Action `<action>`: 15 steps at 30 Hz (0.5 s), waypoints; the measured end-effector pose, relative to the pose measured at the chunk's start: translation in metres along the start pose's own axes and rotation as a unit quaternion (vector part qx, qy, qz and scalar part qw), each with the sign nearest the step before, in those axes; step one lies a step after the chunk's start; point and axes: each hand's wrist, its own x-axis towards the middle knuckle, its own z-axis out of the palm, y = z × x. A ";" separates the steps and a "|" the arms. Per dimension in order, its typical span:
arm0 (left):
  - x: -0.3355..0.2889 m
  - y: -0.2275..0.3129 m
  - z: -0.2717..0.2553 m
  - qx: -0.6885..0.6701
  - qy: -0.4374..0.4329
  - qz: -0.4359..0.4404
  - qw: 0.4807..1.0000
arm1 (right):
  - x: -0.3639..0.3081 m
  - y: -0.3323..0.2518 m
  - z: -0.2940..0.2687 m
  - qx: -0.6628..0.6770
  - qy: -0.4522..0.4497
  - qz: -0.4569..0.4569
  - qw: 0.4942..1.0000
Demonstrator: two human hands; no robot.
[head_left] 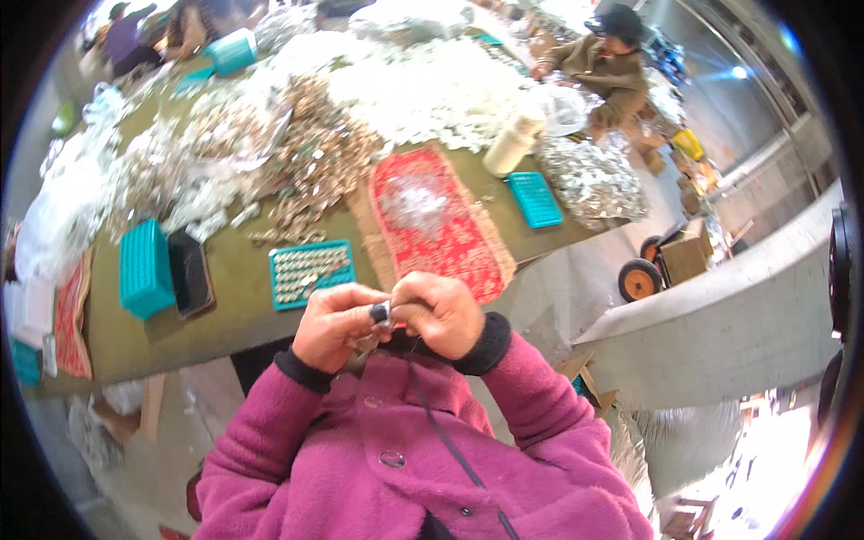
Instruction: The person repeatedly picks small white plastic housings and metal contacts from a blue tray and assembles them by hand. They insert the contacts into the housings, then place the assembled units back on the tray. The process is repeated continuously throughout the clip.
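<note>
Orange-hubbed cart [640, 281] standing right of the desk [236, 279]
Brown box [687, 255] at the cart; capped co-worker [607, 70] at the desk's far right, teal tub [235, 52] far left, cream bottle [509, 151] nearer than both.

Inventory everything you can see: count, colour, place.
Table: one, olive, centre
Filled tray: one, teal, table's near edge
Patterned cloth: one, red, table centre
Stacked trays: several, teal, table's left
Open tray: one, black, beside stack
Flat tray: one, teal, table's right
Bottle: one, cream, beside flat tray
Heaps: several, brown and white, table's far half
Bulging bag: one, silvery, right
Bin: one, teal, far left
Trolley: one, orange-wheeled, right floor
Other people: at least three, varied clothing, far side
Small item: one, silvery, centre, held
Left hand, right hand: one each, magenta-sleeved, centre
</note>
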 end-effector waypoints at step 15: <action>0.049 0.020 0.033 0.028 -0.039 0.085 0.995 | -0.046 0.042 -0.073 0.093 0.136 0.028 0.986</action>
